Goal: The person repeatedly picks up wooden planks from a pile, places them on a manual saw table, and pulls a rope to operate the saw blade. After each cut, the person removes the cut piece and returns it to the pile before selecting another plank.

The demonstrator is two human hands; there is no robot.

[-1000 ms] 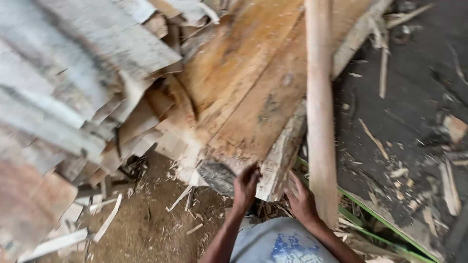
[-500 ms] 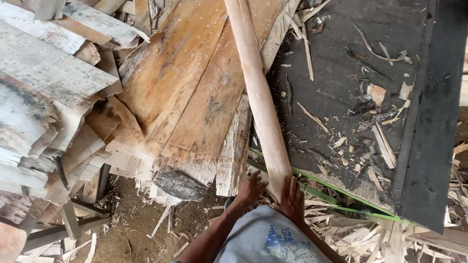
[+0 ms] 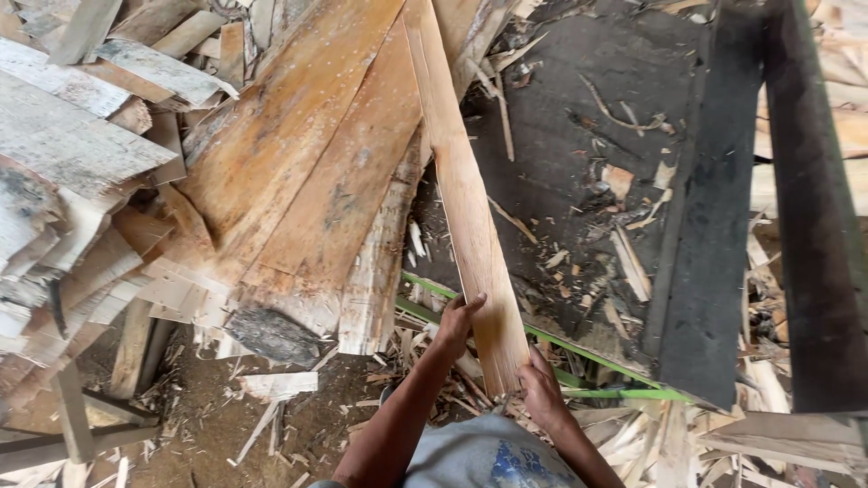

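A long, thin wooden strip point(image 3: 461, 181) runs from the top centre down to my hands. My left hand point(image 3: 457, 321) grips its left edge near the lower end. My right hand point(image 3: 541, 389) holds the bottom end from the right side. The strip lies tilted over a stack of wide orange-brown boards point(image 3: 307, 172) that slope down toward me.
Grey weathered planks point(image 3: 81, 136) are piled at the left. A dark machine bed point(image 3: 579, 154) strewn with wood chips lies at the right, with dark metal beams point(image 3: 714, 226) beside it. A green bar point(image 3: 588, 352) crosses below. Offcuts and splinters point(image 3: 271, 398) litter the dirt ground.
The strip's near end has swung to the right along with my hands. My left hand has shifted up onto its left edge, my right hand stays at its end. The view has moved rightward.
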